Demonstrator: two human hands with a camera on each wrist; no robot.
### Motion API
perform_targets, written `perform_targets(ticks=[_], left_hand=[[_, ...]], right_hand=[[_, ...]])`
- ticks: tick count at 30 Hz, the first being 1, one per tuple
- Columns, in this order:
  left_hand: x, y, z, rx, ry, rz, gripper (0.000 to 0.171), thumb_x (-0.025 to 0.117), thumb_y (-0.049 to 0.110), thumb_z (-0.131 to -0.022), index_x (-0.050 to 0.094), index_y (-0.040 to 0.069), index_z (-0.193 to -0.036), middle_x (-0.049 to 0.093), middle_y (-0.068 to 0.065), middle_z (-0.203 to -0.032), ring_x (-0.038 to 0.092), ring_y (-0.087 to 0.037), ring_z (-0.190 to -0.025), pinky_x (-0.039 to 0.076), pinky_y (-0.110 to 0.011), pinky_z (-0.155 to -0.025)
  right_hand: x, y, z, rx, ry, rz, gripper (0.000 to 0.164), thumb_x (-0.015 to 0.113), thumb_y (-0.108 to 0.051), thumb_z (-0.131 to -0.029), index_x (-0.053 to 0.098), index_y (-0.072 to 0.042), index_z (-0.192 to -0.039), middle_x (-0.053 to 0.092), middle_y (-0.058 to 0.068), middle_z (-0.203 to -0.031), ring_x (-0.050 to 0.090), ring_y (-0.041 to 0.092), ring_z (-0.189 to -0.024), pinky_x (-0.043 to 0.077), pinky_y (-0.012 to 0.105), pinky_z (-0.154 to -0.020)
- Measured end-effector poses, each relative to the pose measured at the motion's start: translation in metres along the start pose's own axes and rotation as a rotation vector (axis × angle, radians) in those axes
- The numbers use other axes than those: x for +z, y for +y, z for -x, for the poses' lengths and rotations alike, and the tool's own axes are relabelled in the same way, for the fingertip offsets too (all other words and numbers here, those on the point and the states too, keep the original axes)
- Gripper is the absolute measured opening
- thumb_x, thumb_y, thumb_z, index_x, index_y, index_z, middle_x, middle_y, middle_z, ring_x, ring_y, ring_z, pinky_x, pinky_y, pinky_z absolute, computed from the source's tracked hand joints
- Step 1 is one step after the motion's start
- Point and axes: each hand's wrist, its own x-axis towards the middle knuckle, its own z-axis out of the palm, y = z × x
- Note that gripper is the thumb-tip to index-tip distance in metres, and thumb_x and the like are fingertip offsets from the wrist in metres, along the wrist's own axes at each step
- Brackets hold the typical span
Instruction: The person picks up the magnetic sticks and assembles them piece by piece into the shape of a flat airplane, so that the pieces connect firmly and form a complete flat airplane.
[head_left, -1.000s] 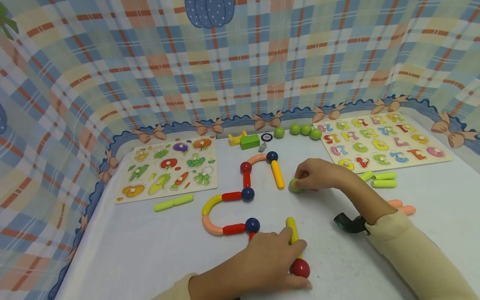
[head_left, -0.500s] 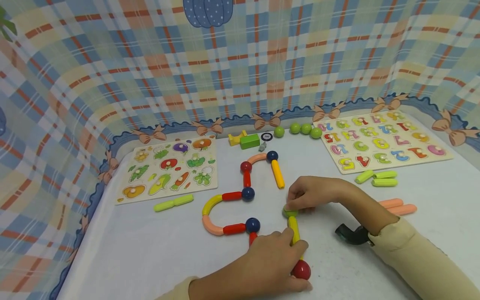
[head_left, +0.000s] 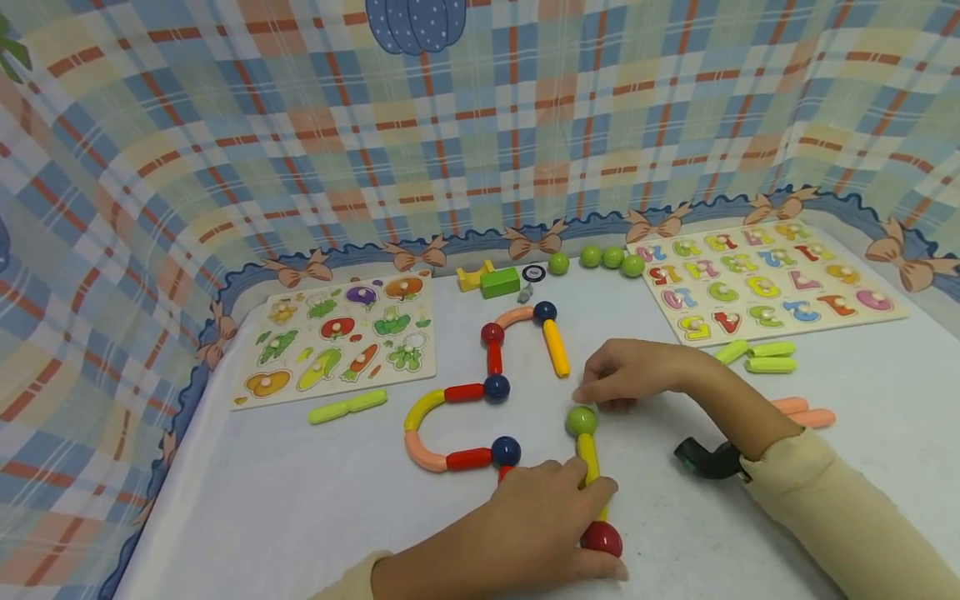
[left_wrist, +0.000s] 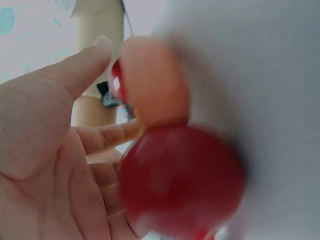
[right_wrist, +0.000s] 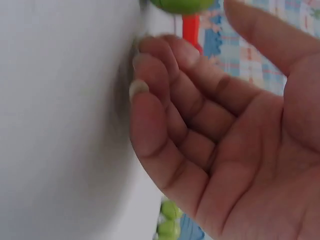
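In the head view my left hand [head_left: 536, 521] holds a yellow toy building stick [head_left: 588, 458], its fingers across the stick and its thumb beside the red ball [head_left: 602, 539] at the near end. A green ball [head_left: 581, 421] sits at the stick's far end. My right hand [head_left: 633, 375] is just beyond that green ball, fingers loosely bent and nothing in them; the right wrist view shows its bare palm [right_wrist: 235, 155]. Left of the stick runs a winding chain of sticks and balls, with a blue ball [head_left: 506, 451] partly beside my left hand. A larger red ball [left_wrist: 182, 180] fills the left wrist view.
A vegetable puzzle board [head_left: 337, 333] lies left and a number puzzle board [head_left: 765, 283] right. Several green balls [head_left: 612, 257] and a green block [head_left: 499, 282] line the back. Light green sticks [head_left: 771, 365], pink sticks [head_left: 813, 417] and a light green pair [head_left: 347, 406] lie about.
My right hand brought the green ball toward me to the yellow stick's far end, let it go and drew slightly away. The left hand stayed on the stick.
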Motion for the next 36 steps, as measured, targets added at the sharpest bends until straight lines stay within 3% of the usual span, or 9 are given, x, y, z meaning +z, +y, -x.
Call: perform_targets(ticks=[4, 9, 12, 15, 18, 24, 28, 32, 36], left_hand=[[-0.019, -0.010, 0.000, -0.014, 0.058, 0.013, 0.063, 0.051, 0.065, -0.076, 0.044, 0.031, -0.129, 0.050, 0.008, -0.107, 0.045, -0.006, -0.081, 0.045, -0.021, -0.059], [-0.045, -0.035, -0.013, -0.050, 0.186, -0.035, 0.046, 0.058, 0.045, -0.084, 0.049, 0.027, -0.126, 0.052, 0.004, -0.105, 0.046, -0.009, -0.080, 0.044, -0.021, -0.063], [-0.055, -0.049, -0.026, -0.110, 0.184, -0.081, 0.045, 0.059, 0.037, -0.086, 0.048, 0.025, -0.128, 0.053, 0.001, -0.109, 0.048, -0.011, -0.083, 0.046, -0.024, -0.066], [-0.061, -0.060, -0.041, -0.154, 0.141, -0.114, 0.047, 0.059, 0.033, -0.086, 0.046, 0.025, -0.131, 0.053, -0.001, -0.113, 0.050, -0.013, -0.086, 0.047, -0.027, -0.070], [-0.065, -0.070, -0.055, -0.168, 0.102, -0.102, 0.047, 0.059, 0.027, -0.087, 0.044, 0.025, -0.132, 0.053, -0.002, -0.113, 0.050, -0.014, -0.086, 0.047, -0.026, -0.068], [-0.069, -0.081, -0.078, -0.202, 0.031, -0.044, 0.049, 0.059, 0.018, -0.086, 0.044, 0.025, -0.132, 0.049, -0.003, -0.111, 0.046, -0.015, -0.086, 0.043, -0.024, -0.064], [-0.071, -0.083, -0.084, -0.199, 0.018, -0.052, 0.048, 0.059, 0.017, -0.086, 0.045, 0.023, -0.132, 0.048, -0.003, -0.111, 0.045, -0.014, -0.088, 0.044, -0.026, -0.071], [-0.072, -0.085, -0.086, -0.187, 0.027, -0.037, 0.046, 0.059, 0.014, -0.085, 0.048, 0.022, -0.129, 0.049, -0.002, -0.110, 0.044, -0.014, -0.091, 0.043, -0.027, -0.077], [-0.071, -0.088, -0.087, -0.174, 0.064, -0.017, 0.044, 0.060, 0.012, -0.085, 0.050, 0.023, -0.127, 0.050, -0.001, -0.109, 0.045, -0.013, -0.092, 0.042, -0.029, -0.082]], right_hand=[[-0.028, 0.011, -0.002, 0.061, 0.215, -0.007, 0.031, 0.061, -0.038, -0.084, 0.064, -0.009, -0.093, 0.058, 0.010, -0.076, 0.052, 0.022, -0.062, 0.045, 0.031, -0.057], [-0.065, 0.030, -0.014, 0.168, 0.572, 0.114, 0.030, 0.059, -0.032, -0.086, 0.060, -0.005, -0.101, 0.058, 0.014, -0.086, 0.055, 0.025, -0.067, 0.045, 0.037, -0.058], [-0.079, 0.041, -0.024, 0.241, 0.701, 0.203, 0.034, 0.058, -0.028, -0.086, 0.056, -0.002, -0.108, 0.057, 0.019, -0.099, 0.055, 0.031, -0.079, 0.042, 0.043, -0.065], [-0.089, 0.049, -0.033, 0.300, 0.764, 0.256, 0.042, 0.058, -0.026, -0.085, 0.052, -0.001, -0.117, 0.054, 0.021, -0.113, 0.052, 0.037, -0.092, 0.040, 0.049, -0.072], [-0.095, 0.055, -0.039, 0.331, 0.784, 0.279, 0.047, 0.058, -0.026, -0.084, 0.048, -0.001, -0.122, 0.051, 0.022, -0.118, 0.050, 0.040, -0.098, 0.039, 0.051, -0.074], [-0.100, 0.061, -0.048, 0.365, 0.741, 0.312, 0.044, 0.053, -0.026, -0.085, 0.049, -0.001, -0.121, 0.054, 0.021, -0.114, 0.050, 0.041, -0.096, 0.038, 0.053, -0.076], [-0.100, 0.060, -0.046, 0.368, 0.715, 0.304, 0.031, 0.050, -0.023, -0.085, 0.055, 0.002, -0.102, 0.057, 0.019, -0.093, 0.052, 0.035, -0.079, 0.039, 0.047, -0.068], [-0.099, 0.055, -0.040, 0.374, 0.641, 0.316, 0.024, 0.052, -0.024, -0.085, 0.056, -0.001, -0.080, 0.052, 0.010, -0.068, 0.046, 0.025, -0.060, 0.036, 0.037, -0.055], [-0.094, 0.044, -0.029, 0.372, 0.473, 0.281, 0.030, 0.056, -0.028, -0.084, 0.059, 0.002, -0.089, 0.056, 0.012, -0.075, 0.050, 0.022, -0.057, 0.041, 0.034, -0.051]])
